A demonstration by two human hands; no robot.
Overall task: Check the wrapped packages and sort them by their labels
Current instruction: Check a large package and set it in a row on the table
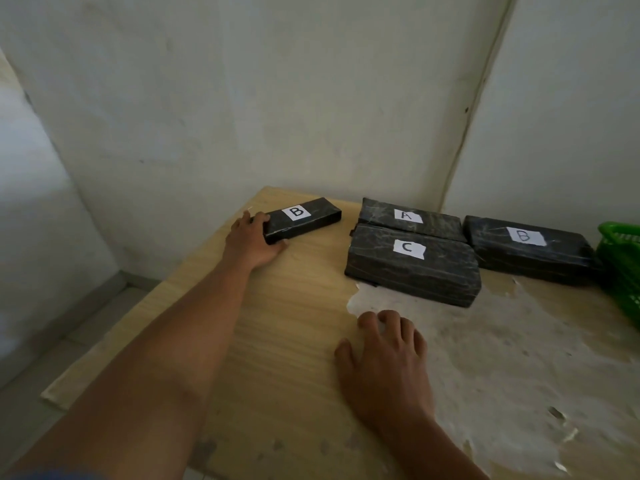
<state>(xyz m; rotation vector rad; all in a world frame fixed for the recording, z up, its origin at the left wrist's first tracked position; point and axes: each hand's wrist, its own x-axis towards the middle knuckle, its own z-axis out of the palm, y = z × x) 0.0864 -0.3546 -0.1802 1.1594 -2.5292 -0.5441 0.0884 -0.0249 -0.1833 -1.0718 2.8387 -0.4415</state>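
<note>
Four black wrapped packages with white paper labels lie on a wooden table (277, 341). A slim one marked B (304, 218) sits at the far left corner; my left hand (251, 242) grips its near end, fingers and thumb curled round it. A package marked A (408, 218) lies at the back, touching a thick one marked C (415, 268) in front of it. A second B package (526, 247) lies to the right. My right hand (384, 362) rests flat on the table in front of the C package, holding nothing.
A green plastic basket (623, 265) stands at the table's right edge beside the second B package. The tabletop's veneer is peeled and worn on the right half. White walls close in behind and to the right; the floor drops away on the left.
</note>
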